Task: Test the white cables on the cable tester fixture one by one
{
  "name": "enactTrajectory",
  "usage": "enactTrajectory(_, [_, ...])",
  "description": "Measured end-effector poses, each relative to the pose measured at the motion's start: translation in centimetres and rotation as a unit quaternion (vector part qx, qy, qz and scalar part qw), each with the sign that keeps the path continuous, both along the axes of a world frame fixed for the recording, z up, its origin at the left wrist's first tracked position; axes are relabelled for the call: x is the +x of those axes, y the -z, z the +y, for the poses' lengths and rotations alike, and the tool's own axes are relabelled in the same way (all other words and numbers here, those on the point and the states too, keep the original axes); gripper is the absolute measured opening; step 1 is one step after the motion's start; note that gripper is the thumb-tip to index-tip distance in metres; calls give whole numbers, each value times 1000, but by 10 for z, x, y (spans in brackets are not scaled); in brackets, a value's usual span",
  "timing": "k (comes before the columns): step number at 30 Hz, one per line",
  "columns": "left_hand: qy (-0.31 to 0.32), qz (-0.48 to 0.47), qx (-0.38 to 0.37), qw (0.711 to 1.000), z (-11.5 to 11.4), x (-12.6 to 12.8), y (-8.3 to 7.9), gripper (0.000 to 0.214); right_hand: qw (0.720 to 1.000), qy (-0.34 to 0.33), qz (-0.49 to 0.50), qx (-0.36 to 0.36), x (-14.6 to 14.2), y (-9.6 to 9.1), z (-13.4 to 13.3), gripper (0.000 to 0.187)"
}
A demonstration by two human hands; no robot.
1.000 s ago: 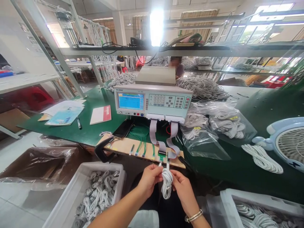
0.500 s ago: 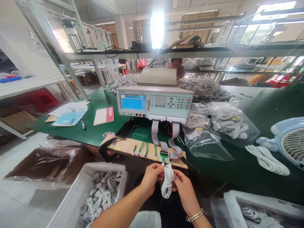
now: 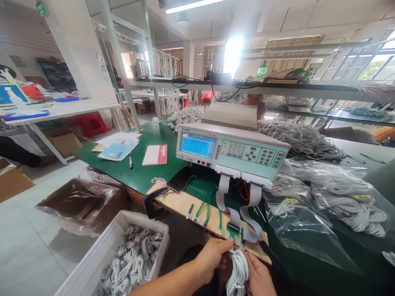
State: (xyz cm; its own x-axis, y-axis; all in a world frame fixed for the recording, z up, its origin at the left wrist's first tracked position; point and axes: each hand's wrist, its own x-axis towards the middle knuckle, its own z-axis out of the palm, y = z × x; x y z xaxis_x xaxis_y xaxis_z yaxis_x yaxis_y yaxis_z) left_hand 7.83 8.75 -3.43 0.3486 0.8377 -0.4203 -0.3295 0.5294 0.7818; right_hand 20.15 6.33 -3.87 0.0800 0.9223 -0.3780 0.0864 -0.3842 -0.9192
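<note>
In the head view, the whole scene has slid rightward since a second ago: the fan and the second bin at the right have dropped out of sight, while more of the room shows at the left. The cable bundle point(image 3: 238, 272) remains at the front edge of the wooden board point(image 3: 173, 201), so the work seems to be centred on the same spot.

The left hand point(image 3: 212, 257) is pinched narrow at the bundle's upper end, its thumb now close to the green circuit piece point(image 3: 231, 232); the plug beneath is hidden. The right hand point(image 3: 259, 274) is closed on the bundle's other side. The coils hang below the board between both hands.

Counted: one bundle held, one tester point(image 3: 234, 152) on the green surface point(image 3: 123, 176), and two grey ribbon cables point(image 3: 224, 191) running down from it. Two clear bags of cables point(image 3: 348, 209) lie to its right, each with one yellow label. Two loose cable heaps point(image 3: 302, 137) sit behind. One pen point(image 3: 131, 161) and one white-and-red booklet point(image 3: 154, 155) lie left. One bin point(image 3: 95, 250) stands below, its bundles too tangled to count.
</note>
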Motion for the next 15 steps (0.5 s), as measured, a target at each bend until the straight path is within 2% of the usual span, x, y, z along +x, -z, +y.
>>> enactTrajectory(4, [-9,3,-6,1000,-3,-2,-4,42,997,19,-6,74,-5,-7,-1,43])
enactTrajectory(8, [-26,-16,-14,999,-24,0,-12,37,992,12,-7,124,-13,-19,-17,39])
enactTrajectory(12, [5,-28,-48,998,-46,-2,-14,36,995,52,-35,77,-25,-16,-39,36])
enactTrajectory(15, [70,28,-3,997,-56,-7,-8,60,999,32,-17,16,-30,-11,-53,31])
